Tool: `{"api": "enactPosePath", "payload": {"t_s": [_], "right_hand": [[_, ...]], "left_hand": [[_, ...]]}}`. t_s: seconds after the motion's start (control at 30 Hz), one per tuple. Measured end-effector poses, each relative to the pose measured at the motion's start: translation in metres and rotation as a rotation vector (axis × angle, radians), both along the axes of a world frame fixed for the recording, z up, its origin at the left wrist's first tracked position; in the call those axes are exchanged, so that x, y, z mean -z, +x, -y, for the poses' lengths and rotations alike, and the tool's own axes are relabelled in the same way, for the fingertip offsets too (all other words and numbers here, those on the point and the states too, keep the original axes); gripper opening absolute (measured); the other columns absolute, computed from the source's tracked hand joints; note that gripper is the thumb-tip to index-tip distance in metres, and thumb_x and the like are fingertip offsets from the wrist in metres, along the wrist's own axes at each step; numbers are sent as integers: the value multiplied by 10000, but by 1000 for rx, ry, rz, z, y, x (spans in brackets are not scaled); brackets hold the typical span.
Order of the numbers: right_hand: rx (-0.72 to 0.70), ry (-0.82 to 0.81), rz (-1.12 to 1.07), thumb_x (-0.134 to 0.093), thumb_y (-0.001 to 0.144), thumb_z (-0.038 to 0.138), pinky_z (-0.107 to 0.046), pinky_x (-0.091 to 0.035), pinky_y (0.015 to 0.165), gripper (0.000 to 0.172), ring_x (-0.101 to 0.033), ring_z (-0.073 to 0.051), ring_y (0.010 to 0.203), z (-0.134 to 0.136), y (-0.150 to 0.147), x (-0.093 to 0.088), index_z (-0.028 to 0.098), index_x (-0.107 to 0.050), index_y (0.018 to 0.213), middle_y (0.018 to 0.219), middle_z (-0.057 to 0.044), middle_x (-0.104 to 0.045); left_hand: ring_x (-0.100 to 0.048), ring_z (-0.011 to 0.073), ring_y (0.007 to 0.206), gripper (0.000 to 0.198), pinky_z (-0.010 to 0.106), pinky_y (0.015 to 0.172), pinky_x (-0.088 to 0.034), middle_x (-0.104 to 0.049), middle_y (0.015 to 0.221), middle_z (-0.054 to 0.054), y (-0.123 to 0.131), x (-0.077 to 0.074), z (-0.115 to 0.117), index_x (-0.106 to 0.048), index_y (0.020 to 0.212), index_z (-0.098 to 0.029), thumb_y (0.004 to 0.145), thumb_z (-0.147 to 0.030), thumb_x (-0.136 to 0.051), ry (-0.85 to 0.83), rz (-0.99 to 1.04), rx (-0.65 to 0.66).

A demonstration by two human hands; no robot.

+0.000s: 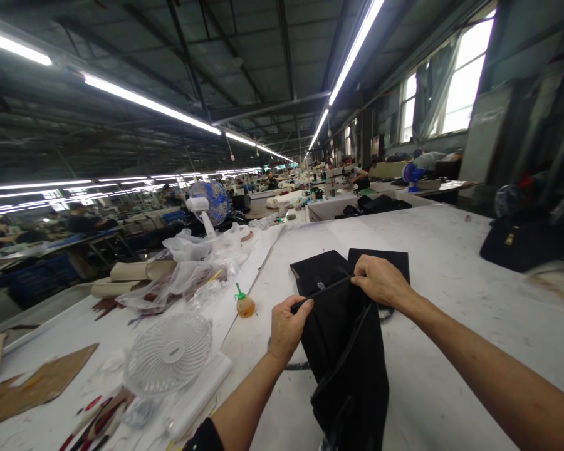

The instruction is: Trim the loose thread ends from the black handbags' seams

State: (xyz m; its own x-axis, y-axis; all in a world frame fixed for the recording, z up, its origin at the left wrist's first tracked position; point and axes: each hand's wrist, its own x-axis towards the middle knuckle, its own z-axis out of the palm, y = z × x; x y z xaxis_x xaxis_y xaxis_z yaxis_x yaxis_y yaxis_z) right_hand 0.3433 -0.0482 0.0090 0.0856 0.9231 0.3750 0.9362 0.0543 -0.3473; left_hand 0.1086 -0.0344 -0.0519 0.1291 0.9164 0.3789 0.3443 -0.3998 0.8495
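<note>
A black fabric bag hangs over the white worktable right in front of me. My left hand is closed on the near end of the bag's top edge. My right hand pinches the far end of that same edge, so a thin black strip stretches taut between both hands. Two flat black panels lie on the table just behind the bag. A dark cord curls on the table beneath it.
A small white fan lies at the left, near a little orange glue bottle. Clear plastic bags, beige rolls and brown cardboard crowd the left side. Another black bag sits far right. Workers sit at distant tables.
</note>
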Motion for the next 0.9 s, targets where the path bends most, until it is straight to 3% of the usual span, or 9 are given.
{"api": "enactPosePath", "payload": {"t_s": [0.17,0.33,0.47,0.63,0.8,0.9], "right_hand": [[-9,20,-10,-621,730,273,-254,-341,624,160,-570,-145,719,0,2,0,190,-588,597,763,-23,-627],[11,18,-25,-623,730,275,-261,-346,613,162,-581,-157,721,2,3,-1,191,-599,594,761,-32,-634],[22,16,-28,-635,726,280,-264,-349,618,154,-592,-169,737,2,1,-1,194,-610,601,762,-38,-642],[18,15,-28,-633,729,295,-258,-342,604,169,-586,-160,717,4,3,-1,193,-607,597,762,-37,-642],[-109,56,-38,-598,713,167,-232,-368,654,126,-576,-135,752,9,13,1,188,-595,589,812,-15,-628],[-93,59,-48,-580,731,173,-229,-380,664,107,-577,-137,749,11,15,1,181,-596,625,832,-28,-631]], "left_hand": [[-613,175,747,283,245,683,-464,-707,805,32,3,-20,-5,-725,862,-186,713,-413,-647,-81,-31,125],[-554,138,592,199,228,542,-397,-653,633,9,6,-38,-12,-715,716,-171,691,-351,-633,-138,-142,134],[-457,100,476,166,217,458,-308,-571,508,-15,12,-58,-18,-695,647,-161,614,-323,-683,-281,-292,226],[-508,131,544,217,231,498,-339,-628,583,7,29,-76,-22,-733,714,-175,650,-355,-629,-192,-459,260],[-467,116,495,140,226,472,-300,-575,511,-5,36,-81,-25,-701,625,-166,627,-278,-618,-128,-566,256],[-469,116,494,105,222,463,-290,-576,506,-6,42,-83,-28,-679,592,-171,614,-255,-618,-95,-612,280]]}}
